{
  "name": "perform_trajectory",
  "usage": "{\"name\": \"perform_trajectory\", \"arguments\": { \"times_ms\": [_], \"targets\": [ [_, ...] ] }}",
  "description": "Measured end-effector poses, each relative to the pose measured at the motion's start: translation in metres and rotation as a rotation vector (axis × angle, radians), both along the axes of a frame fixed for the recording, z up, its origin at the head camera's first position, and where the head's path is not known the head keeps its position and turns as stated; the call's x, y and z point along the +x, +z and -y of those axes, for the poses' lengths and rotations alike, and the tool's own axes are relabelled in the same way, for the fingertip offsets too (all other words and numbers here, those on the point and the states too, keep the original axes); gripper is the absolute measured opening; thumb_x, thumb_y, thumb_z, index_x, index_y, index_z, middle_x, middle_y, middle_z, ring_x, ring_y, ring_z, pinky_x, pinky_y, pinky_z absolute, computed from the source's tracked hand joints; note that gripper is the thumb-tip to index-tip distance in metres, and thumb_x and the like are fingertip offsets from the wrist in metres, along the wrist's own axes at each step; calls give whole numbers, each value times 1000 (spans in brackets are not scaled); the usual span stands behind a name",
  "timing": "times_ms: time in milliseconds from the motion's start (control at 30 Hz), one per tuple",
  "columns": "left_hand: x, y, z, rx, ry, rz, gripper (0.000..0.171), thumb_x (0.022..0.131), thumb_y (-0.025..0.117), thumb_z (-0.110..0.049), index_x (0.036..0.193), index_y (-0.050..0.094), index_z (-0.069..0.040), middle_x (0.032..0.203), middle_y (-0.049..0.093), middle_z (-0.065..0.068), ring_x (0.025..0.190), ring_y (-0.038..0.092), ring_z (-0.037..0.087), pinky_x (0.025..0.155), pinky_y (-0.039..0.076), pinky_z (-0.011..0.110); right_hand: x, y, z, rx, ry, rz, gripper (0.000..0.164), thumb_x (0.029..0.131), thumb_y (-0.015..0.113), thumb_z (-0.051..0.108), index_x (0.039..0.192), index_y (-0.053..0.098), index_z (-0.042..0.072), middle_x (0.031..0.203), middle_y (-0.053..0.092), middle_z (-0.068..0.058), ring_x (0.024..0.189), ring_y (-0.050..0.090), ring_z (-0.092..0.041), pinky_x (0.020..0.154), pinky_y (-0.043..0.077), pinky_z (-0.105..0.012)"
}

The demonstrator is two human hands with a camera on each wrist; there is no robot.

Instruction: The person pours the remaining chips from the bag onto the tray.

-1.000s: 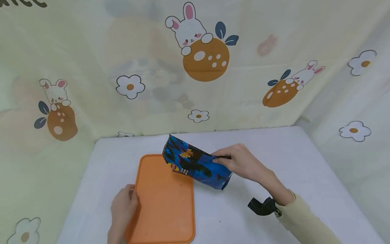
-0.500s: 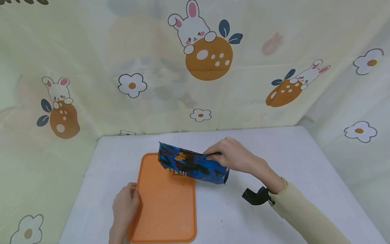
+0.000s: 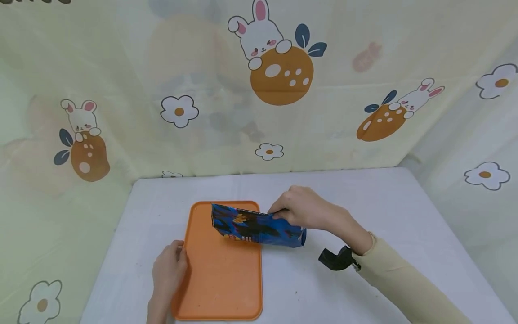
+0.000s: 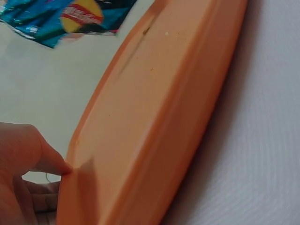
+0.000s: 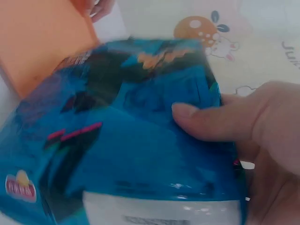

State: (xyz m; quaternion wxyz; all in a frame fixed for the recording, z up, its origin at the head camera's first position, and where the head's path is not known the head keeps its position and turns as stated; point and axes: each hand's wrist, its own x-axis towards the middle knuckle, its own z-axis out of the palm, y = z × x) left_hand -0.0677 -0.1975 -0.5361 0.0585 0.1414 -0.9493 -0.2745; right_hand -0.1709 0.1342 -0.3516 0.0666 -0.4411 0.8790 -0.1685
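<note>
My right hand [image 3: 301, 208] pinches the upper edge of a blue and black snack bag [image 3: 259, 230], thumb on the near face in the right wrist view. The bag [image 5: 140, 140] is held on its side, its left part above the far half of an orange tray [image 3: 220, 279] and its right end past the tray's right edge. Whether its underside touches the tray I cannot tell. At the tray's left edge, my left hand [image 3: 167, 270] grips the rim. In the left wrist view the thumb of the left hand [image 4: 28, 159] presses the rim, with curled fingers beyond it.
A white-covered table [image 3: 344, 288] carries the tray. Behind it hangs a pale cloth [image 3: 210, 148] printed with rabbits and flowers, which also closes in both sides. A black bracket [image 3: 337, 259] sticks out at my right wrist. Small crumbs lie on the tray.
The snack bag has come left and down over the tray, and its raised left end has levelled out. My right hand moved along with it. My left hand keeps its grip on the rim.
</note>
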Motion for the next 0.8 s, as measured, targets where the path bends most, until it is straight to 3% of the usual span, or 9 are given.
{"name": "perform_trajectory", "arguments": {
  "times_ms": [333,800],
  "targets": [
    [0,1,-1,-3,-6,-5,27,93,57,-9,117,62,2,98,70,21,86,69,35,69,55,47,1,3,-2,16,17,-100,16,88,68,8,95,79,16,90,77,3,77,72,-12,64,57,-25],
    [0,-3,3,-8,-19,-22,26,94,57,-10,117,63,2,94,70,19,82,68,33,67,54,47,1,6,-5,4,45,-69,14,88,70,12,97,79,17,91,77,3,77,72,-9,66,57,-25]
  ]
}}
